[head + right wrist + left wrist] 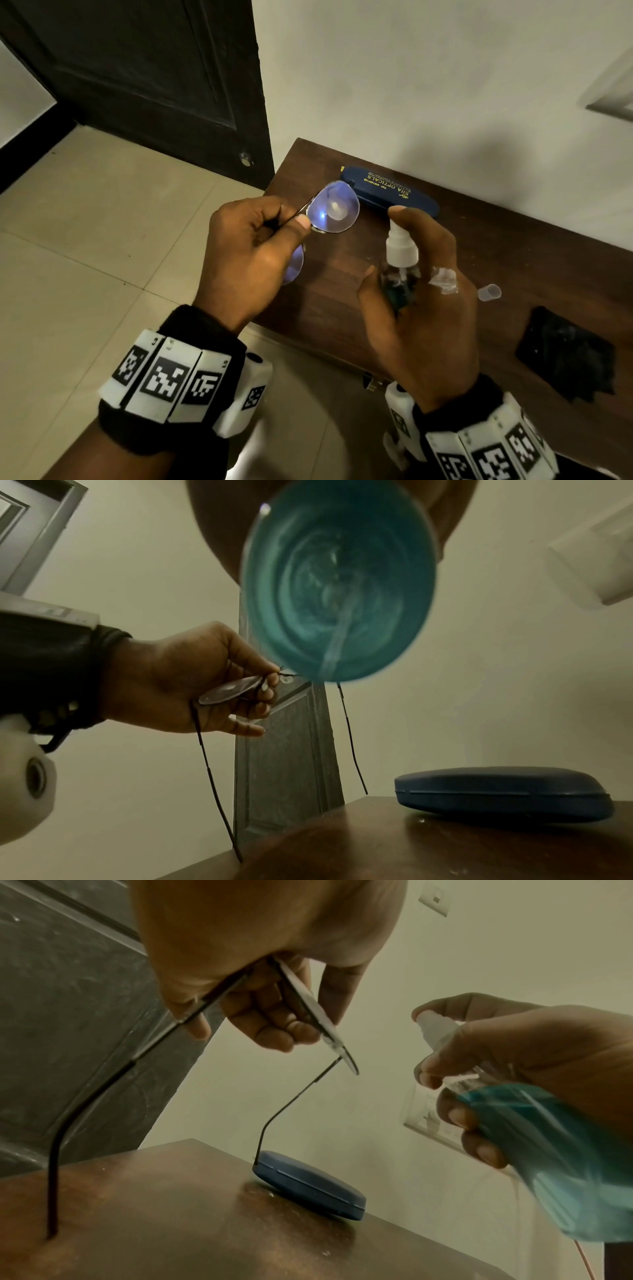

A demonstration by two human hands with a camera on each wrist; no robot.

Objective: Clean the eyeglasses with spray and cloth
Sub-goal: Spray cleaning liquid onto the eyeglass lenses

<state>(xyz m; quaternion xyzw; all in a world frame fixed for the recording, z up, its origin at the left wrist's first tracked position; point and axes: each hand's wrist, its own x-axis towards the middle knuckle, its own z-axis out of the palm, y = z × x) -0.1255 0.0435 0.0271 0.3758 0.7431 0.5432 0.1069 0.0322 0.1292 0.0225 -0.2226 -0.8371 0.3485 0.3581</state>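
Note:
My left hand (260,246) pinches the thin-framed eyeglasses (334,210) at the bridge, lenses up, above the left end of the brown table (342,308). Their two temples hang down toward the tabletop (55,1164). My right hand (424,301) grips a small clear spray bottle (401,260) with blue liquid and a white nozzle, index finger resting on the pump top. The nozzle faces the far lens, a short way to its right. From the right wrist view the bottle's blue base (339,588) fills the top. A black cloth (568,356) lies on the table at the right.
A dark blue glasses case (394,192) lies near the wall at the back of the table. A clear bottle cap (489,293) lies beside my right hand. A dark door (154,78) and tiled floor (85,257) are to the left.

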